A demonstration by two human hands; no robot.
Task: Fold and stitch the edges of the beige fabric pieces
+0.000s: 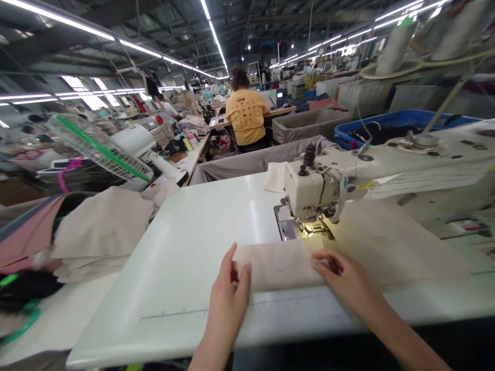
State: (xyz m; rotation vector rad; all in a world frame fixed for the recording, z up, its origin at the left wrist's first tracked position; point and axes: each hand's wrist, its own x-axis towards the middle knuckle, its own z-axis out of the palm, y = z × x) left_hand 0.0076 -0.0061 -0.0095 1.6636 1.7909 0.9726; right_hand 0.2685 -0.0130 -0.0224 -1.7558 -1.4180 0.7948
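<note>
A pale beige fabric piece (pixel 280 265) lies on the white sewing table (pixel 185 257), its far right part close to the lit needle area of the sewing machine (pixel 311 190). At the fabric's left end is my left hand (pixel 230 288), thumb and forefinger apart, with the fabric edge between them. My right hand (pixel 344 275) pinches the fabric's right end, just in front of the needle plate (pixel 288 229). Under the machine arm and to its right spreads a larger beige fabric (pixel 398 247). Behind the machine head sits a small beige piece (pixel 275 176).
Stacked beige fabric (pixel 102 226) and a white fan with green trim (pixel 102 149) stand at the left. Beyond the table are a grey cloth-lined bin (pixel 247 157), a blue bin (pixel 406 118) and a seated person in a yellow shirt (pixel 247 116).
</note>
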